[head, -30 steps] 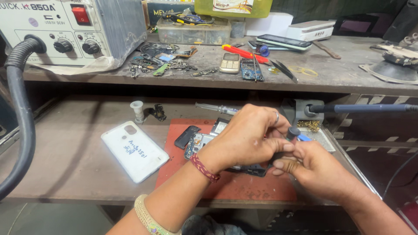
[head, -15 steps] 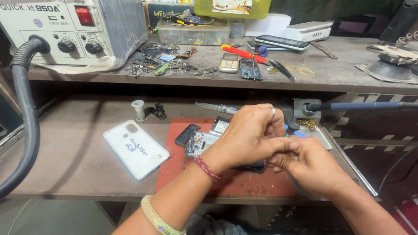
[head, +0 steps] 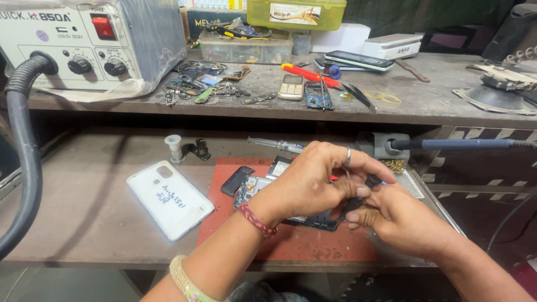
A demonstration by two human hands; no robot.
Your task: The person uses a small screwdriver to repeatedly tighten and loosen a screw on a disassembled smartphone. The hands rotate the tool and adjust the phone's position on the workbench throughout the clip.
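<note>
My left hand (head: 316, 184), with a ring and a red thread at the wrist, curls over an opened phone (head: 253, 187) lying on a red mat (head: 313, 246). Its fingertips pinch a small dark part (head: 356, 202). My right hand (head: 403, 221) comes in from the lower right and meets it, thumb and fingers closed on the same dark part. A dark phone frame (head: 323, 222) shows under both hands. Most of what is pinched is hidden by the fingers.
A white phone back cover (head: 168, 198) lies left of the mat. A syringe (head: 277, 145) and a soldering iron in its holder (head: 447, 144) sit behind. The upper shelf holds a hot-air station (head: 84, 45), its black hose (head: 22, 168), phones, a red screwdriver (head: 307, 74) and loose parts.
My right hand has moved up and left, closing in under my left hand's fingertips. The left hand has stayed over the opened phone.
</note>
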